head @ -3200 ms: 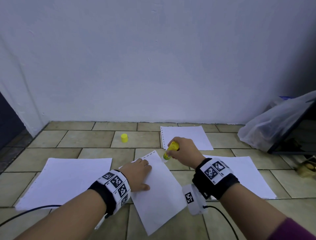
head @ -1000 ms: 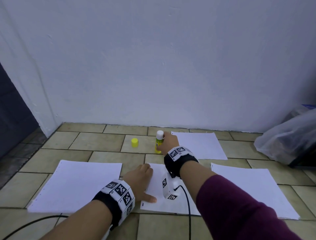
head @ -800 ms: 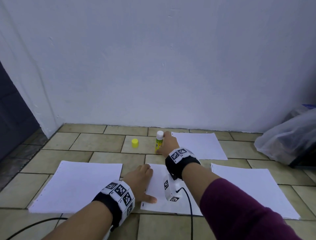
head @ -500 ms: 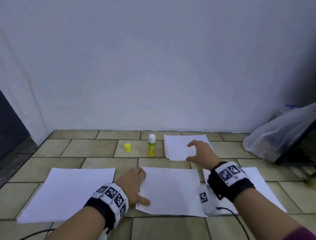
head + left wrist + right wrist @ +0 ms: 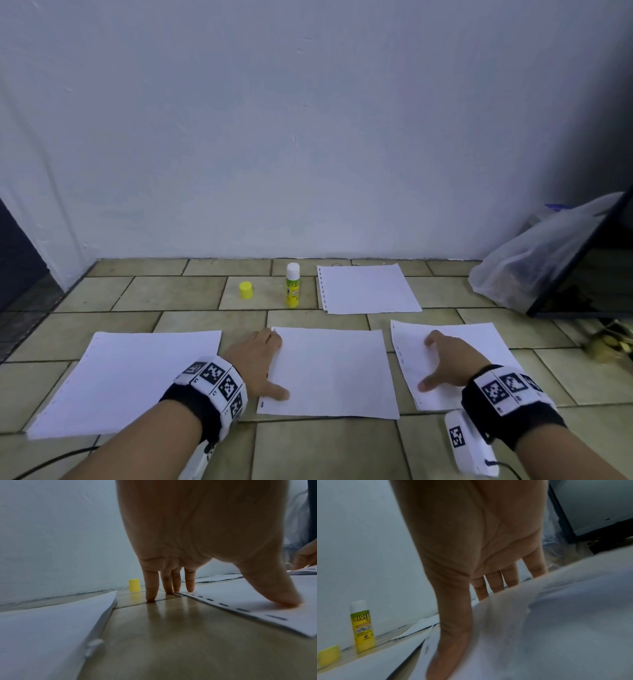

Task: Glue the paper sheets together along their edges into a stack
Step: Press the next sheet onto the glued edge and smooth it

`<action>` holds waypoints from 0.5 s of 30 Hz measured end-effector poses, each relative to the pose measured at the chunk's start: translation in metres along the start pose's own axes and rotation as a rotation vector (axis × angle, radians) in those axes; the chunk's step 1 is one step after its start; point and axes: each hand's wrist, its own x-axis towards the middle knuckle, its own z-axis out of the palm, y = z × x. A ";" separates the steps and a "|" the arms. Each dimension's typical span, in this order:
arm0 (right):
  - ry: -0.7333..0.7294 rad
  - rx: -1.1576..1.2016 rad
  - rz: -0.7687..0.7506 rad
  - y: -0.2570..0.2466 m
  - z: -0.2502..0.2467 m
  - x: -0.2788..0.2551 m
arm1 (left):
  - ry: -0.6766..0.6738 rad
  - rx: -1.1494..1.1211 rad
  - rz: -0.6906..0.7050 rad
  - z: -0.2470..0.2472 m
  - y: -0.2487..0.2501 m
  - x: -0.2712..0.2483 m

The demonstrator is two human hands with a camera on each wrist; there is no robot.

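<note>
The left hand lies spread and flat, thumb on the middle sheet's left edge, fingertips on the tile. The right hand is spread on the right sheet. Beyond and between the hands stand the glue and its cap; a far sheet lies beyond the right hand. A stack lies left of the left hand, a bag far right.

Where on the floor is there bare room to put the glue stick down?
Bare tile lies left of the yellow cap, behind the left paper stack. A narrower bare patch lies between the glue stick and the middle sheet. The near row is crowded with paper and both hands.
</note>
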 end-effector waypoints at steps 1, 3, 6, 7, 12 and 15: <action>0.000 0.005 -0.008 0.000 -0.001 -0.001 | -0.008 -0.001 0.003 -0.001 0.000 0.000; 0.001 0.014 -0.012 0.001 -0.003 -0.002 | -0.025 -0.006 0.002 -0.003 -0.001 0.000; 0.003 -0.002 -0.018 0.002 -0.007 -0.004 | -0.055 -0.024 0.003 -0.008 -0.002 0.001; 0.015 -0.009 -0.032 0.001 -0.010 -0.005 | -0.069 -0.030 0.004 -0.009 -0.003 0.001; 0.164 -0.030 -0.059 -0.002 -0.026 -0.012 | -0.112 -0.035 0.023 -0.010 -0.007 0.000; 0.143 -0.036 -0.054 -0.006 -0.032 -0.013 | -0.104 -0.031 0.036 -0.009 -0.008 0.000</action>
